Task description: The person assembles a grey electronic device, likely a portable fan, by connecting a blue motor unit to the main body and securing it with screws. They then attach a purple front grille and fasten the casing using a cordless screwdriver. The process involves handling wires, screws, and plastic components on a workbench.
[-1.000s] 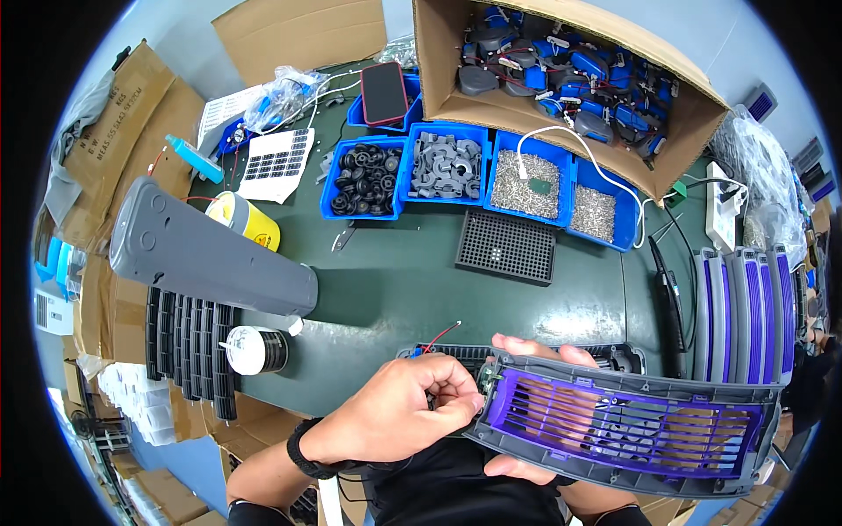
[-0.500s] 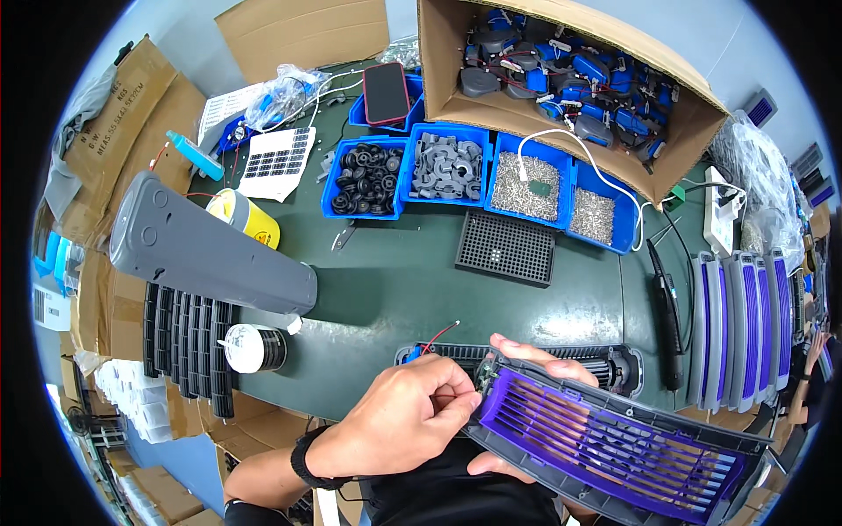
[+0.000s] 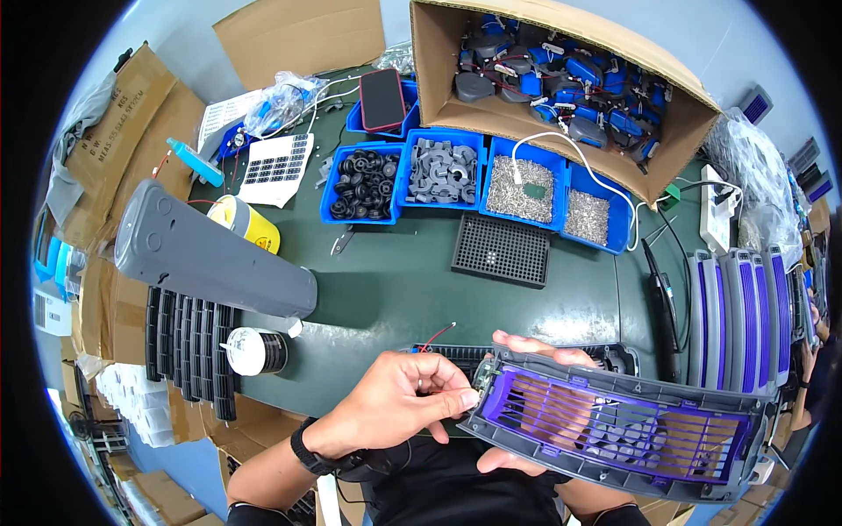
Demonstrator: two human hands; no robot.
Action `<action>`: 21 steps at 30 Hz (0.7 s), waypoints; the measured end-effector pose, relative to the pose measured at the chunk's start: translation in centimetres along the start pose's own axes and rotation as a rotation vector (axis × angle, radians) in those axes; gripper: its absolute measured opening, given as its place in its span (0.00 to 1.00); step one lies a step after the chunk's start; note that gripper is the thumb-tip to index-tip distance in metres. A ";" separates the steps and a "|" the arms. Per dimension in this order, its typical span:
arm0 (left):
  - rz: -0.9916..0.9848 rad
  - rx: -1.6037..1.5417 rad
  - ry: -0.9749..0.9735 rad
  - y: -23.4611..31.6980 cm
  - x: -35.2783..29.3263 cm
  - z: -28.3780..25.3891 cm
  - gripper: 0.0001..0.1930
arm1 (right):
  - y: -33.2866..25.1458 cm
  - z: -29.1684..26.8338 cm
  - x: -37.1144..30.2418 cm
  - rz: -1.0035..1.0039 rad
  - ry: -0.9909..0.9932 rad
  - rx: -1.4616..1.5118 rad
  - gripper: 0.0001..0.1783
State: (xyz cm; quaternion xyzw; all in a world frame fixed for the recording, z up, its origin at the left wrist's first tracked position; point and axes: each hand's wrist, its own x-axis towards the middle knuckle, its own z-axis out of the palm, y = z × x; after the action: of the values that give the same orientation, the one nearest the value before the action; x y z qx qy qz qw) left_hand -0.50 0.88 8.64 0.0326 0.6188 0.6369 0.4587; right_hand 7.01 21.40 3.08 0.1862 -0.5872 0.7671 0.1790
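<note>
Dark green table point(image 3: 386, 302): blue bins point(image 3: 438, 202), black perforated block point(image 3: 501, 250), grey casing point(image 3: 219, 250).

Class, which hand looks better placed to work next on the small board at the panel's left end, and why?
Probably the left hand: it is right beside the small board, while the right hand is occupied holding the panel.

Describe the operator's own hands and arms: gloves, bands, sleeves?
Left hand and right hand: no gloves. A black, textured wristband circles the left wrist; a thin ring may sit on one left finger. Black cloth sleeves show near the lower edge; forearms uncovered. Right wrist hidden.
</note>
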 end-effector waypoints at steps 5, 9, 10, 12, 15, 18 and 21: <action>-0.014 0.137 0.028 1.2 -0.6 0.4 0.09 | 0.4 0.6 0.3 -0.056 -0.005 -0.084 0.67; -0.052 0.160 0.019 1.6 -0.4 0.4 0.09 | 0.7 0.6 0.0 -0.059 0.009 -0.077 0.68; -0.064 0.149 0.011 1.5 -0.2 0.3 0.09 | 0.8 0.6 0.0 -0.063 0.017 -0.069 0.68; -0.070 0.104 -0.008 1.2 0.2 -0.1 0.09 | 0.7 0.5 0.2 -0.052 0.000 -0.074 0.68; -0.082 0.080 -0.026 1.2 0.5 -0.5 0.09 | 0.7 0.3 0.3 -0.040 -0.009 -0.049 0.68; -0.012 0.031 -0.013 1.1 0.5 -0.6 0.08 | 0.6 -0.2 0.5 -0.038 -0.022 -0.011 0.67; 0.024 -0.057 0.014 0.7 0.2 -0.6 0.08 | 0.4 -0.4 0.8 -0.024 -0.028 0.014 0.67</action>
State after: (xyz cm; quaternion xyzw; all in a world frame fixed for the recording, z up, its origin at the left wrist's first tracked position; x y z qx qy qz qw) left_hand -1.37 0.70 8.92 0.0225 0.6031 0.6600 0.4475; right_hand 6.11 21.78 3.09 0.2053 -0.5818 0.7665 0.1785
